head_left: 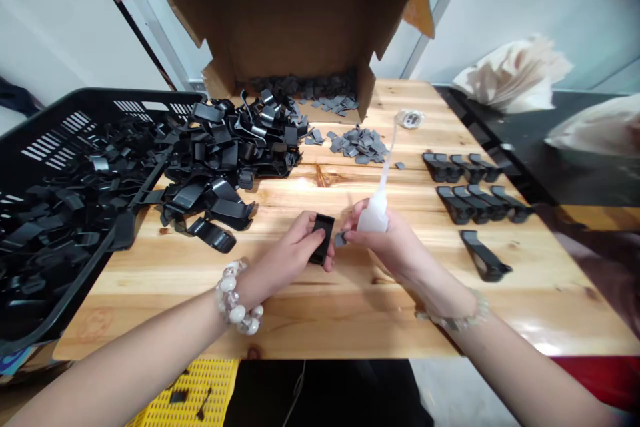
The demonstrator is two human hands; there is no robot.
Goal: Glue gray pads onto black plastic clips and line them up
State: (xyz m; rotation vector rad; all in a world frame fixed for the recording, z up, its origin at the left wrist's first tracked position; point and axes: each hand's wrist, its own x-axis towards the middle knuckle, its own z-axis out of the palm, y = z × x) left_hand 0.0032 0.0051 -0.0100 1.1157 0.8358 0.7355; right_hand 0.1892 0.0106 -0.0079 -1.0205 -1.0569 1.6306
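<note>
My left hand holds a black plastic piece between thumb and fingers, above the wooden table. Just to its right, my right hand grips a white squeeze bottle with a long thin nozzle pointing up and away. Between the thumb and a finger of that same hand is a small grey pad, close to the black piece but apart from it. A pile of grey pads lies beyond the bottle. Curved black clips are heaped at the left.
A black basket full of black parts stands at the left. An open cardboard box with grey pads is at the back. Black clips stand in rows at the right, near a tape roll. A yellow basket sits below the table's front edge.
</note>
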